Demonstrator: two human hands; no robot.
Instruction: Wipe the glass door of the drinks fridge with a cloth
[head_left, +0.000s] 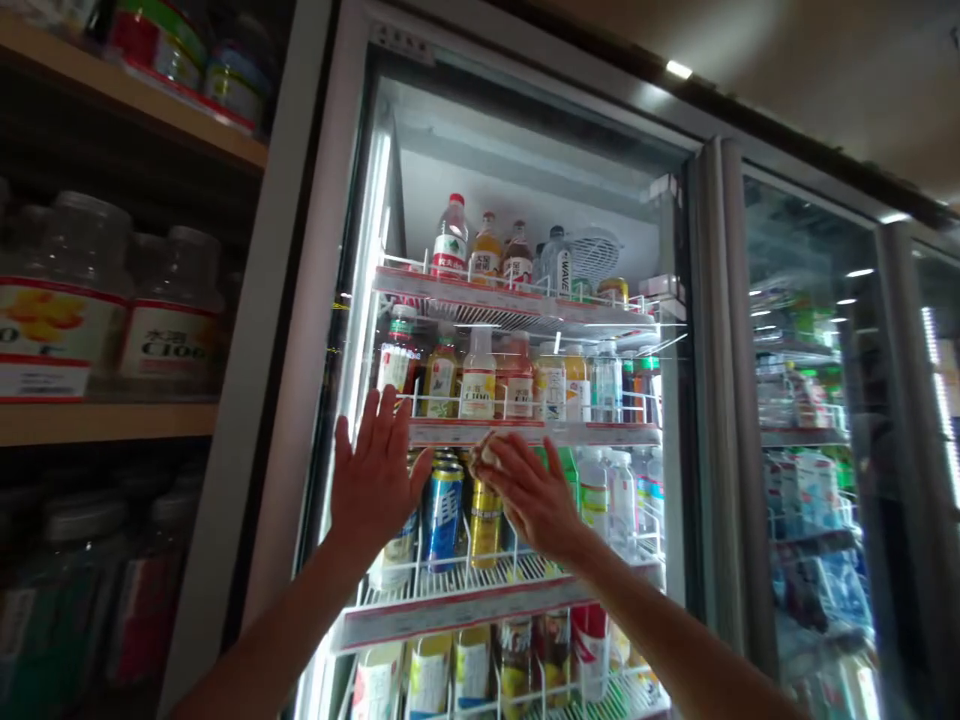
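My left hand (375, 480) lies flat against the glass door (480, 150) of a drinks fridge, fingers spread and pointing up, holding nothing. My right hand (534, 497) is beside it, a little lower and to the right. Its fingers press a small white wad (487, 450), perhaps a cloth or tissue, against the same glass. Behind the glass at hand height is a red-edged wire shelf (600, 433) of bottles. Blue and yellow cans (444, 515) stand on the shelf below it.
The fridge holds several lit shelves of bottles (480, 380). A second glass-door fridge (810, 440) stands to the right. Wooden shelves (105, 420) with large labelled jars (60, 300) are on the left, close to the fridge's grey door frame (292, 330).
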